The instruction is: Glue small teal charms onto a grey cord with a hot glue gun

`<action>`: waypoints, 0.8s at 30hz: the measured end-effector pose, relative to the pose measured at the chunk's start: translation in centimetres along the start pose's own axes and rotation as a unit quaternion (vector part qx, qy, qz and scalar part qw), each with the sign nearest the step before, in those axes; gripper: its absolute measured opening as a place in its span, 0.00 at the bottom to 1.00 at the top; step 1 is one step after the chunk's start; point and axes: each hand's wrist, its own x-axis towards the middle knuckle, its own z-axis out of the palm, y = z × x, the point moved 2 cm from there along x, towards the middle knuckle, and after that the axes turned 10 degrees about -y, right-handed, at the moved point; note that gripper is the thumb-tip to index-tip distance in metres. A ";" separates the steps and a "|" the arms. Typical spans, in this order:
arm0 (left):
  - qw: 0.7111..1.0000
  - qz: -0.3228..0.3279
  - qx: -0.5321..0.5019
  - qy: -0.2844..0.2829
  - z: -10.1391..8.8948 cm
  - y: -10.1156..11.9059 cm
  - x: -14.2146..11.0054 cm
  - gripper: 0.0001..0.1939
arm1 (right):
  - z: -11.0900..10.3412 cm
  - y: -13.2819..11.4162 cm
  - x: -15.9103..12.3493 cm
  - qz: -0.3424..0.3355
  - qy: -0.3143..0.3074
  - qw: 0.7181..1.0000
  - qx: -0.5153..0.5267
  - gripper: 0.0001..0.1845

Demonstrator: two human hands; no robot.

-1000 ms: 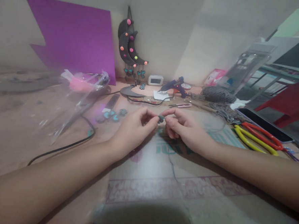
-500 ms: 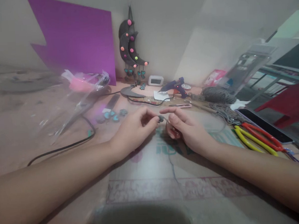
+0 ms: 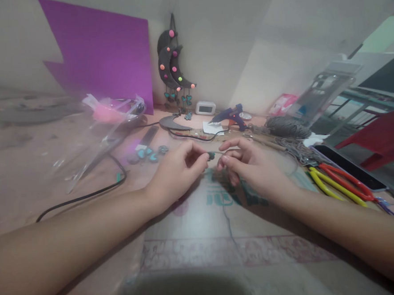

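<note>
So our left hand (image 3: pixel 180 171) is pinching a small dark grey-green lump (image 3: pixel 211 156) between thumb and fingertips, and our right hand (image 3: pixel 253 164) is just beside it, fingers loosely curled. A thin grey strand (image 3: pixel 218 152) spans the gap, but we can't tell if the right is gripping it. The lump's kinda blurry, detail-wise. Both forearms angle inward, above the pale printed tabletop (image 3: pixel 191 223).

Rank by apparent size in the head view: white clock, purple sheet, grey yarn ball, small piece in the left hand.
1. Purple sheet
2. Grey yarn ball
3. White clock
4. Small piece in the left hand, partly hidden
</note>
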 end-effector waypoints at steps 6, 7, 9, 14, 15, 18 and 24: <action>1.000 -0.001 0.005 -0.003 0.1 0.1 0.0 0.07 | -0.1 0.0 0.0 -0.082 0.072 0.980 -0.165 0.09; 1.000 -0.001 0.004 -0.005 0.1 0.2 0.0 0.07 | -0.1 0.0 0.0 -0.087 0.076 0.977 -0.179 0.07; 1.000 -0.001 0.003 -0.008 0.1 0.2 0.0 0.07 | 0.0 -0.1 0.0 -0.099 0.082 0.971 -0.201 0.06; 1.000 0.005 0.012 0.001 0.1 0.2 0.1 0.07 | 0.2 -0.5 -0.5 -0.107 0.056 0.963 -0.240 0.11; 1.000 0.008 0.013 0.003 0.1 0.1 0.0 0.07 | 0.3 -0.5 -0.6 -0.096 0.045 0.965 -0.240 0.11; 1.000 0.015 0.015 0.004 0.2 0.1 0.0 0.07 | 0.6 -0.4 -0.6 -0.038 0.014 0.980 -0.195 0.14; 0.999 0.046 0.018 -0.022 0.3 0.1 -0.3 0.06 | 1.2 0.2 -0.3 0.065 -0.045 0.997 0.013 0.18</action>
